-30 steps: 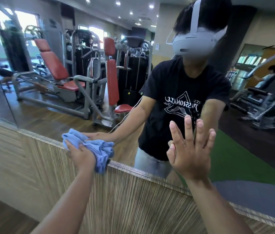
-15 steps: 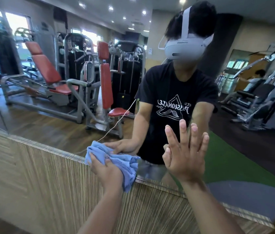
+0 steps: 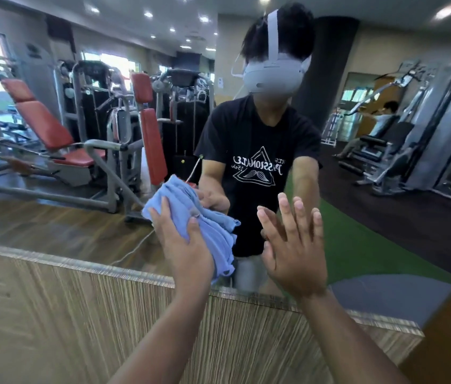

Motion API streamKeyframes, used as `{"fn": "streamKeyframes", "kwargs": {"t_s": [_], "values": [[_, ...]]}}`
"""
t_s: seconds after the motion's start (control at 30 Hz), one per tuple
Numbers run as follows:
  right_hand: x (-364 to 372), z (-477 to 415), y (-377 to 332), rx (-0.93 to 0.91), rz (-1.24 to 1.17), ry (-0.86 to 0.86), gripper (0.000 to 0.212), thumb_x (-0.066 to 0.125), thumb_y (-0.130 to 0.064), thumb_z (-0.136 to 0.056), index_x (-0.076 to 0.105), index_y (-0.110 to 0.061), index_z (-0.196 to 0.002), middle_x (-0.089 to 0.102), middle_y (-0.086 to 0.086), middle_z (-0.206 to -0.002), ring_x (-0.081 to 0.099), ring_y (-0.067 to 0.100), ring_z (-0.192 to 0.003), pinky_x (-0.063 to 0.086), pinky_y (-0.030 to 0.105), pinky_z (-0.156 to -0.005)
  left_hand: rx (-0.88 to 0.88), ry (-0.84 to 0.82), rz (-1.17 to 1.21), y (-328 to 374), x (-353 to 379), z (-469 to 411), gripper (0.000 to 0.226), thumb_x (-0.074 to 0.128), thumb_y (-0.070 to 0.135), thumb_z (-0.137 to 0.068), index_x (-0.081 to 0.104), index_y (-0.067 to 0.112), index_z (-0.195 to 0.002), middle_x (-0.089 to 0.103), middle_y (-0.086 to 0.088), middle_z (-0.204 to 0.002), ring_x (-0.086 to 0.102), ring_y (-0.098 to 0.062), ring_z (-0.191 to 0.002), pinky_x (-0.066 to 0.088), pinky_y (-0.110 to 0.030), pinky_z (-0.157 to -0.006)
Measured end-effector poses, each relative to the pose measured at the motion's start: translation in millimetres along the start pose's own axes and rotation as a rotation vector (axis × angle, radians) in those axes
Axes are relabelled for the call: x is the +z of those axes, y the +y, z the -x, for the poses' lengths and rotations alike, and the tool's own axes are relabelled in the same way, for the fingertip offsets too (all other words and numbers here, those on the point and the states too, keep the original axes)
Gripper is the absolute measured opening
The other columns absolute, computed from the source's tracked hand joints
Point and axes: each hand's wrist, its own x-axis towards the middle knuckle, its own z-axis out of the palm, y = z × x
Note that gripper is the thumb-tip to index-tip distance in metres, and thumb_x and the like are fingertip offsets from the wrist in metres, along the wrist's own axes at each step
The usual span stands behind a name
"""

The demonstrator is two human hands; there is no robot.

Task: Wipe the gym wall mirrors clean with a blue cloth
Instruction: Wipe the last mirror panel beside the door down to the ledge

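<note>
- Left hand (image 3: 182, 245) is holding the blue cloth (image 3: 213, 225) bunched, fingers and thumb wrapping over the wad and pressing it to the glass.
- Cloth is sitting on the wall mirror (image 3: 66, 217), just above its lower edge, with loose folds hanging below the hand.
- Right hand (image 3: 293, 250) is lying flat and fully spread, gripping nothing, just beside the cloth near the same lower edge.
- Risk: the bare right palm seems to be bracing on the glass, so it is likely leaving fresh prints on the very area being cleaned.
- Risk: with the cloth wadded, only a small patch is likely meeting the glass, so streaks or missed strips are probable.
- Risk: the hanging folds are nearing the wood-grain panel (image 3: 80, 314) under the mirror and could be snagging on its top edge or picking up dust.
- Hard to tell: whether the right palm is truly touching the glass or hovering against it.
- Hard to tell: any smears or dirt, since reflections and blur are masking the surface.
- Cut off: the mirror's upper and right edges are running out of frame.
</note>
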Motion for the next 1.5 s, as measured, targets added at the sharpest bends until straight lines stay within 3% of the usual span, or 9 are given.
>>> {"fn": "streamKeyframes", "kwargs": {"t_s": [0.2,0.33,0.47,0.7,0.9,1.03,1.17,1.27,1.5], "values": [[-26,14,35,0.087,0.007,-0.003,0.066,0.047,-0.025,-0.095,0.030,-0.021,-0.159,0.021,0.016,-0.167,0.015,0.036,-0.156,0.014,0.059,-0.126,0.073,-0.015,-0.022,17,10,5,0.060,0.054,0.019,-0.104,0.029,0.032,-0.156,0.007,0.006,-0.169,0.011,-0.002,-0.150,0.010,0.011,-0.093],[-44,25,69,0.154,0.001,-0.020,0.068,0.046,-0.025,-0.093,0.029,-0.019,-0.159,0.021,0.017,-0.167,0.005,0.034,-0.158,0.013,0.059,-0.126,0.169,-0.042,-0.033,34,31,17,0.056,0.055,0.017,-0.103,0.035,0.035,-0.153,0.007,0.009,-0.168,0.011,0.010,-0.143,0.011,0.011,-0.092],[-65,40,107,0.174,0.001,-0.037,0.068,0.046,-0.024,-0.093,0.030,-0.016,-0.159,0.025,0.019,-0.166,0.012,0.037,-0.157,0.016,0.061,-0.125,0.296,-0.047,-0.072,55,64,36,0.053,0.054,0.011,-0.103,0.041,0.030,-0.150,0.007,0.005,-0.168,0.010,0.000,-0.148,0.011,0.009,-0.096],[-92,48,191,0.290,0.054,-0.056,0.074,0.051,-0.026,-0.095,0.024,-0.014,-0.162,0.015,0.020,-0.169,0.012,0.041,-0.156,0.007,0.058,-0.127,0.545,-0.103,-0.174,87,136,69,0.058,0.052,0.014,-0.103,0.034,0.037,-0.153,0.002,-0.002,-0.169,-0.006,-0.022,-0.156,0.004,-0.024,-0.120],[-92,44,229,0.363,0.023,-0.024,0.071,0.050,-0.026,-0.098,0.024,-0.013,-0.163,0.006,0.017,-0.171,0.001,0.036,-0.158,0.002,0.053,-0.128,0.936,-0.207,-0.376,100,195,94,0.058,0.051,0.011,-0.096,0.041,0.022,-0.152,0.020,-0.018,-0.164,0.007,-0.041,-0.153,0.020,-0.048,-0.118],[-79,48,236,0.330,0.017,-0.016,0.071,0.049,-0.028,-0.100,0.022,-0.013,-0.164,0.007,0.018,-0.171,0.004,0.039,-0.158,0.004,0.055,-0.128,1.385,-0.373,-0.506,73,213,110,0.055,0.050,0.003,-0.089,0.055,0.012,-0.142,0.032,-0.016,-0.158,0.002,-0.024,-0.155,0.014,-0.036,-0.121],[-71,55,243,0.260,0.022,-0.010,0.078,0.048,-0.033,-0.101,0.008,-0.016,-0.165,0.006,0.020,-0.170,0.006,0.042,-0.157,0.005,0.056,-0.127,1.708,-0.599,-0.764,5,182,111,0.046,0.023,0.010,-0.108,0.044,0.020,-0.148,0.030,-0.008,-0.161,0.019,-0.028,-0.152,0.023,-0.044,-0.118],[-64,58,246,0.243,0.018,0.015,0.075,0.041,-0.038,-0.103,0.004,-0.018,-0.165,0.005,0.019,-0.170,0.005,0.041,-0.157,0.003,0.055,-0.127,1.877,-0.704,-0.903,-13,152,92,0.046,0.029,0.012,-0.110,0.045,0.024,-0.151,0.031,-0.004,-0.163,0.026,-0.026,-0.151,0.019,-0.047,-0.124],[-57,57,243,0.248,0.025,0.076,0.070,0.034,-0.039,-0.104,0.008,-0.018,-0.165,0.009,0.018,-0.169,0.014,0.043,-0.155,0.009,0.057,-0.126,1.830,-0.405,-0.838,84,149,26,0.065,0.057,0.003,-0.092,0.038,0.021,-0.152,0.034,-0.014,-0.159,0.019,-0.034,-0.152,0.020,-0.059,-0.121]]}}
